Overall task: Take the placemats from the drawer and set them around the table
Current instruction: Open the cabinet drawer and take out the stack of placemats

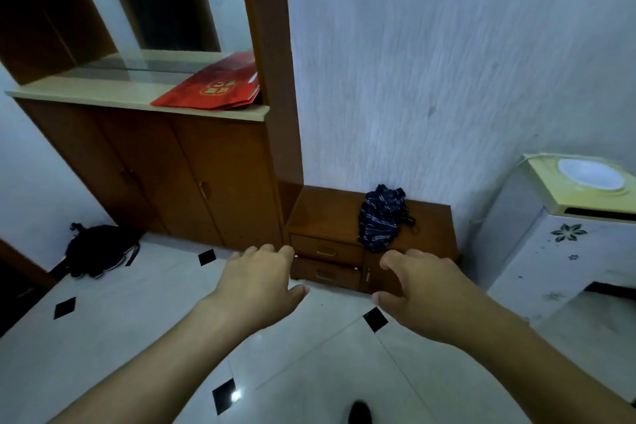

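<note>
A low brown wooden cabinet (330, 210) stands against the white wall, with two shut drawers stacked on its left side, the upper drawer (325, 249) and the lower drawer (325, 273). Both my hands are stretched out in front of it, palms down and holding nothing. My left hand (261, 280) hovers just left of the drawers. My right hand (418, 286) hovers in front of the cabinet's small right door. No placemats and no table are in view.
A folded dark striped umbrella (380, 215) lies on the low cabinet. A tall brown cupboard (192, 162) with a red bag (215, 88) on its shelf stands left. A black bag (98, 249) sits on the tiled floor. A white appliance (564, 244) stands right.
</note>
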Action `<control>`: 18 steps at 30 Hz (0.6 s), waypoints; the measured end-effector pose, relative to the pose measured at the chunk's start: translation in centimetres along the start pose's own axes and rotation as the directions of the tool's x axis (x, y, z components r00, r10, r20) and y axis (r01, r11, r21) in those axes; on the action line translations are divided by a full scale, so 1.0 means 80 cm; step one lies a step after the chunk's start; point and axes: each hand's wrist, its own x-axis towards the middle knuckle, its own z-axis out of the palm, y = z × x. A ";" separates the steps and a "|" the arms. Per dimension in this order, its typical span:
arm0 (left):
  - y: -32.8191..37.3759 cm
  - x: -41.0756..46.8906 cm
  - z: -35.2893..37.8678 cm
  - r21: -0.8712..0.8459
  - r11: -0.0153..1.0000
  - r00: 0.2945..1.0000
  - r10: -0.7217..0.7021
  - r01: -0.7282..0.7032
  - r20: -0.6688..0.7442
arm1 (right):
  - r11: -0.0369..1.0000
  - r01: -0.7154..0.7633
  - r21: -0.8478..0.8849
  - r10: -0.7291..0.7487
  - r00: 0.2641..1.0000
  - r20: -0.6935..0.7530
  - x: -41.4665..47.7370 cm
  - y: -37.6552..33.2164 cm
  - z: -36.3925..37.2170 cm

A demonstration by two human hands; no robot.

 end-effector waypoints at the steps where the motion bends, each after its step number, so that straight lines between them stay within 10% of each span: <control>1: -0.004 0.028 0.007 0.017 1.000 1.000 0.001 -0.001 0.009 | 1.000 -0.004 0.009 0.004 1.000 0.007 0.026 0.008 0.004; 18: -0.051 0.466 0.193 -0.053 0.997 0.987 -0.038 0.047 0.157 | 0.991 0.006 0.135 -0.030 0.985 0.172 0.483 0.165 0.123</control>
